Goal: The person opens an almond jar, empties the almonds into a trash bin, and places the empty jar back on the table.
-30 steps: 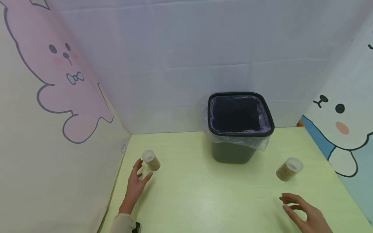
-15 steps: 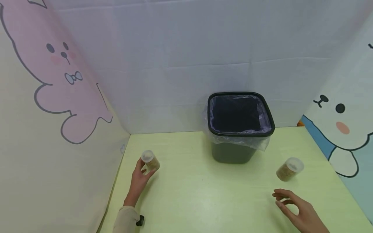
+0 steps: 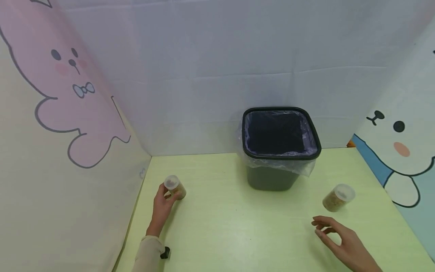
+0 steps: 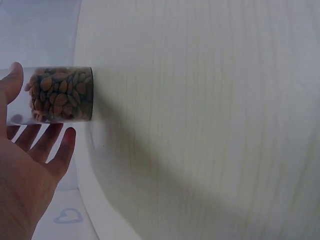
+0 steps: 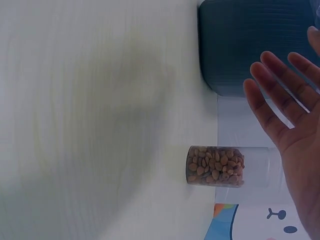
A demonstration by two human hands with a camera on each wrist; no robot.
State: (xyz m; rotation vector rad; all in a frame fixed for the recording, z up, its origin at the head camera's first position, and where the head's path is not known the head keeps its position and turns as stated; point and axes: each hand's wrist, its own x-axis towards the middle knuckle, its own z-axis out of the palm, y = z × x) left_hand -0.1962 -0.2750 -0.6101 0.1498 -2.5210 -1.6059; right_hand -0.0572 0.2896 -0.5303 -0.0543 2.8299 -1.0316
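At the far left of the table, my left hand grips a clear jar with a whitish lid, standing upright. In the left wrist view the thumb lies on one side of this jar and the fingers on the other; almonds fill its lower part. On the right, my right hand hovers over the table with relaxed, slightly bent fingers and holds nothing. A second clear jar stands just beyond it, apart from the fingers. Through its wall, the right wrist view shows brown almond-like nuts.
A dark bin with a black rim and a clear plastic liner stands at the back, right of centre. White cloth closes off the back of the pale yellow table. Printed cartoon animals cover the side walls.
My left hand has moved forward to the left jar and closed its thumb and fingers around it. My right hand has drifted a little left and forward, still holding nothing.
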